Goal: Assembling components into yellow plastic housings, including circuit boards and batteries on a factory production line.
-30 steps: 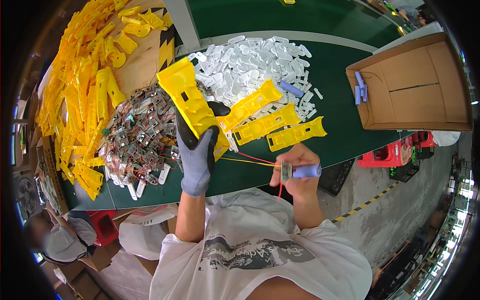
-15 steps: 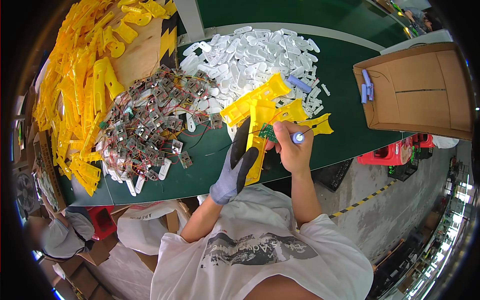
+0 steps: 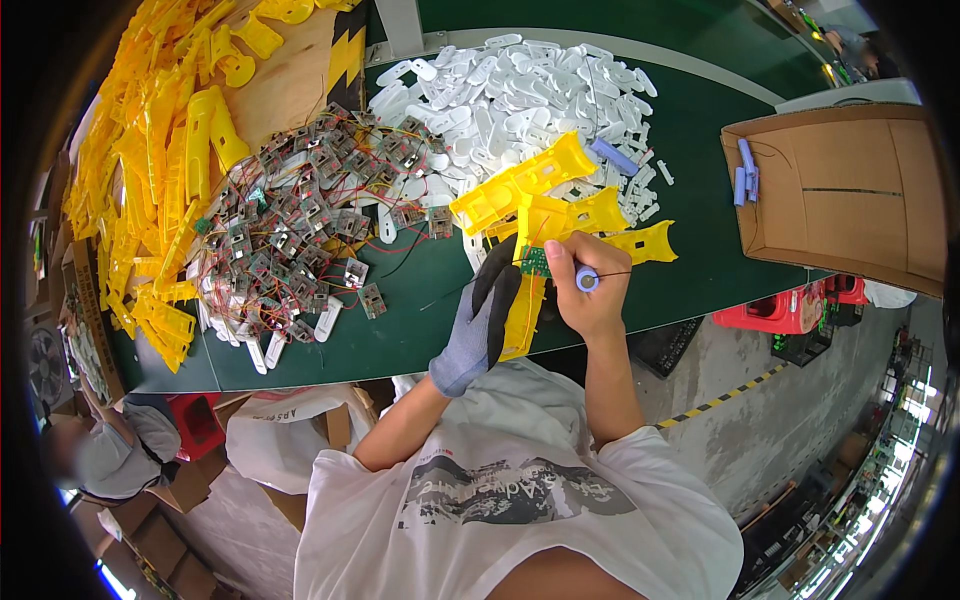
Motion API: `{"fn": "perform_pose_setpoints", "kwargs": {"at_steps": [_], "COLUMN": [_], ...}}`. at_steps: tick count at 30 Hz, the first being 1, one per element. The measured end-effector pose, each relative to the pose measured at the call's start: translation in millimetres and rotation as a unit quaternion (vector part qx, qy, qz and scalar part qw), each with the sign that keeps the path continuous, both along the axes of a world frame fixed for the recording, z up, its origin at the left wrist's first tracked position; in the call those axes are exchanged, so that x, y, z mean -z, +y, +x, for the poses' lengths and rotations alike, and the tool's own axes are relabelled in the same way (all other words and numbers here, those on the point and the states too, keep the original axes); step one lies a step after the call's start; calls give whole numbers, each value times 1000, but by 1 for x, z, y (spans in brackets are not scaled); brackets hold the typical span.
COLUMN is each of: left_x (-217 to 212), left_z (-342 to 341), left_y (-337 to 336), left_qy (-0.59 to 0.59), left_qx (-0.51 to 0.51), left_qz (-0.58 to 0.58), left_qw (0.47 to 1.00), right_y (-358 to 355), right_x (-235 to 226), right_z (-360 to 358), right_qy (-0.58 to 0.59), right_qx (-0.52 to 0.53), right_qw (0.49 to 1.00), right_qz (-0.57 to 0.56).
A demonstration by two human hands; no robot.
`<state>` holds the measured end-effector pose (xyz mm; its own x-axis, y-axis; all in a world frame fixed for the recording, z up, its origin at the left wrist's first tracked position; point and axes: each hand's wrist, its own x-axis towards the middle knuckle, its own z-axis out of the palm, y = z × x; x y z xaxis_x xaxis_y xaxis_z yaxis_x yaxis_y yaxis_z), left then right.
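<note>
My left hand (image 3: 476, 325), in a grey glove with black fingers, grips a yellow plastic shell (image 3: 522, 325) at the table's front edge. A small green circuit board (image 3: 535, 261) with thin wires lies at the shell, beside my right fingertips. My bare right hand (image 3: 596, 300) is closed around a lilac battery cell (image 3: 587, 279), its round end facing up, with a dark wire running off to the right. My right fingertips are partly hidden behind the hand. Further yellow shells (image 3: 590, 212) lie just beyond, overlapping the white pile.
White plastic parts (image 3: 500, 100) are heaped at the back, with another lilac cell (image 3: 613, 157) beside them. To the left lie tangled wired metal-and-board modules (image 3: 300, 220) and a yellow shell pile (image 3: 150, 150). An open cardboard box (image 3: 850, 220) at right has several lilac cells near it.
The view has shifted slightly. My right hand has turned a little, tilting the lilac cell and showing its dark wire. My left hand keeps its hold on the yellow shell.
</note>
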<state>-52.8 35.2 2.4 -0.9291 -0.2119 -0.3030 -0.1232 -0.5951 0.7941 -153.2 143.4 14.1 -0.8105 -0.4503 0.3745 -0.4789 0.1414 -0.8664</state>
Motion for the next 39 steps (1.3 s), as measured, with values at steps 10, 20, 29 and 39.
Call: {"fn": "perform_pose_setpoints", "kwargs": {"at_steps": [10,20,29,39], "left_x": [-2,-3,-11,2], "left_z": [0,-3,-5,1], "left_y": [-1,3,9,5], "left_qy": [-24,-8,-47,26], "left_qx": [24,24,-13,-35], "left_qz": [11,-21,-3,-72], "left_qw": [999,999,999,996], "right_y": [5,14,17,10], "right_x": [1,-11,-13,-11], "right_z": [1,-1,3,12], "right_qy": [-24,-57,-94,-56], "right_qx": [50,24,-5,22], "right_qw": [997,996,995,993], "right_qz": [48,70,43,100]}}
